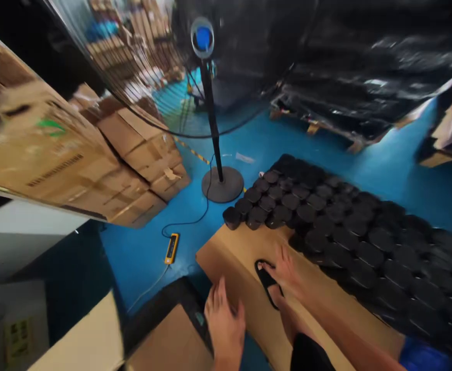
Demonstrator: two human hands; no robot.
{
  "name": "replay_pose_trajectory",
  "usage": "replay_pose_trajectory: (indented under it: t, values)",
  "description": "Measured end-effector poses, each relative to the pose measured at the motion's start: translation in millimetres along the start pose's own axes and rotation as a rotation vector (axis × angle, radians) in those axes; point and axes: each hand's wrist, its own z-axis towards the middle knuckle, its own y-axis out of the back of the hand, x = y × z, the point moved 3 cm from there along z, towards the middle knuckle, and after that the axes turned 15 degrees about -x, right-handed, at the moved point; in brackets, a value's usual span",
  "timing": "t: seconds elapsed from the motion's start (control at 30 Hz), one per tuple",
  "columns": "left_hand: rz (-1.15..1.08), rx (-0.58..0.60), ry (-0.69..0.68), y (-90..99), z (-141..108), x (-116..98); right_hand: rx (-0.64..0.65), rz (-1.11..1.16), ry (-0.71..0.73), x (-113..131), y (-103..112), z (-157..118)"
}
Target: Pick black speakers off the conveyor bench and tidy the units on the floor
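two bare hands are over one creased cardboard sheet (pixel 245 304), which lies at the lower middle of the view, beside the black pots. the left hand (pixel 224 319) is at the sheet's left edge, its thumb apart from the fingers; whether it touches the cardboard i cannot tell. the right hand (pixel 290 273) is spread above the middle of the sheet, fingers and thumb apart, just beside one foot in a black slipper (pixel 264 278) that stands on it. several dozen rounded black pots (pixel 337 216) sit in close rows along the sheet's right side, too crowded for an exact count.

one blue floor (pixel 133 257) runs through the room. on it are one pedestal fan (pixel 214 118) with a round base and one yellow-and-black power strip (pixel 172 249), a dark cable between them. at least two loads in black plastic wrap (pixel 345 87) stand behind, wooden pallet parts showing underneath.

at least five cardboard cartons (pixel 141 147) are stacked at left. one raised box flap (pixel 90 340) shows at the lower left; the box's contents cannot be made out.
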Motion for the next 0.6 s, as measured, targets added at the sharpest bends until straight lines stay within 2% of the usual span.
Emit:
replay_pose_trajectory:
  t: [0.03, 0.07, 0.17, 0.23, 0.3, 0.37, 0.43, 0.5, 0.6]
  values:
    - [0.052, 0.103, -0.021, -50.0, 23.5, -13.3, -0.004, -0.043, 0.010, 7.9, -13.8, 39.7]
    - [0.091, 0.154, -0.019, -98.0, 51.1, -24.9, -0.018, -0.088, 0.002, 13.7, -28.5, 77.7]
    - [0.159, 0.256, -0.057, -228.0, 146.3, -50.1, -0.093, -0.203, -0.015, 24.5, -73.6, 171.5]
    - [0.189, 0.287, -0.107, -292.9, 205.2, -56.5, -0.114, -0.263, -0.016, 30.1, -100.6, 210.8]
    - [0.207, 0.342, -0.162, -334.7, 246.3, -55.9, -0.127, -0.312, 0.007, 37.3, -119.1, 231.2]
    - [0.219, 0.381, -0.182, -351.9, 264.1, -50.2, -0.136, -0.352, 0.039, 44.0, -126.4, 236.7]
    - [0.228, 0.397, -0.156, -348.3, 259.1, -41.7, -0.122, -0.392, 0.043, 44.5, -123.6, 232.9]
    - [0.231, 0.416, -0.088, -328.4, 236.9, -32.4, -0.075, -0.434, 0.025, 35.7, -113.8, 224.0]
    - [0.210, 0.486, 0.070, -274.0, 187.3, -23.2, 0.002, -0.463, -0.012, 12.5, -92.5, 204.8]
